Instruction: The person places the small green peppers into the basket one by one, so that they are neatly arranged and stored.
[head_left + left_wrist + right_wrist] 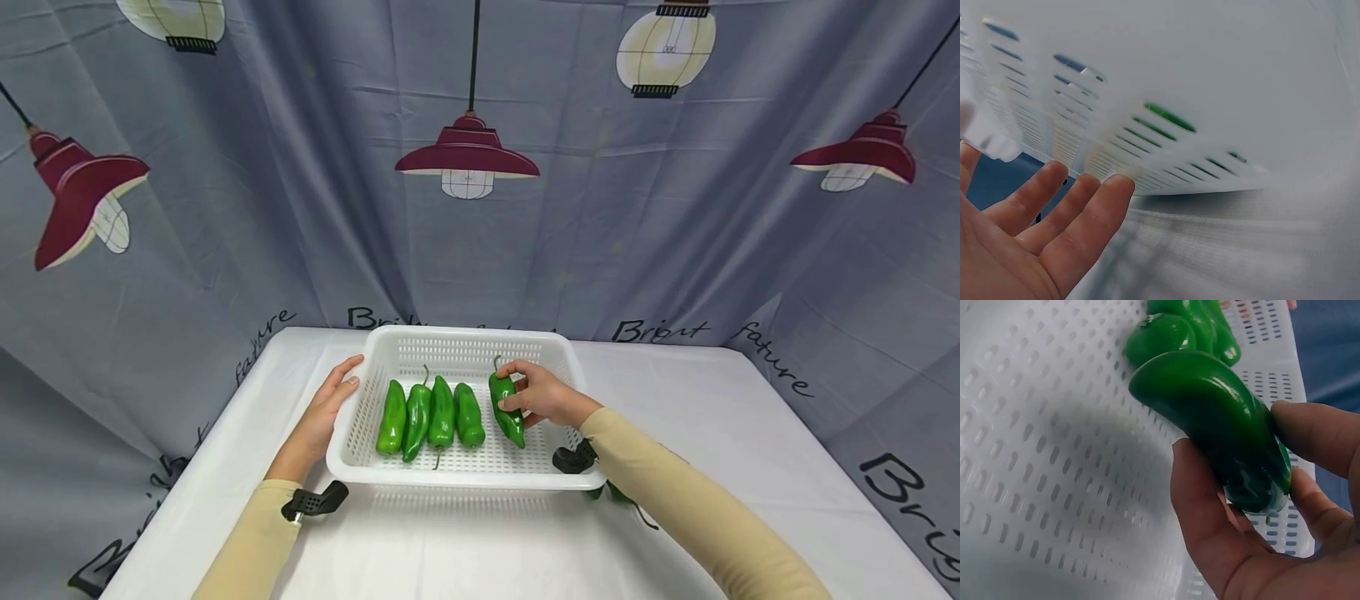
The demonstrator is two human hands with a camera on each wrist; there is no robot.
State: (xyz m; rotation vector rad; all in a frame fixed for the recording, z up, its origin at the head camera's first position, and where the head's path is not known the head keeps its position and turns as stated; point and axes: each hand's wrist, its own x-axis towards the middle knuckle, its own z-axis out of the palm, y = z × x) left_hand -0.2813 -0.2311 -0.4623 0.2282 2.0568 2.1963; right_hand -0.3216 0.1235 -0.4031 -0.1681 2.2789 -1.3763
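Observation:
In the head view a white perforated plastic basket stands on the table. Several green peppers lie side by side in its left and middle part. My right hand pinches another green pepper between thumb and fingers, inside the basket towards the right; the right wrist view shows this pepper held over the basket floor. At the basket's left side is my left hand. Its extended fingers are against or very near the slotted outer wall in the left wrist view; exact contact is hard to tell.
More green peppers lie on the white-covered table by the basket's front right corner, partly hidden by the basket and my right forearm. A grey-blue curtain with printed lamps hangs behind the table and at its sides.

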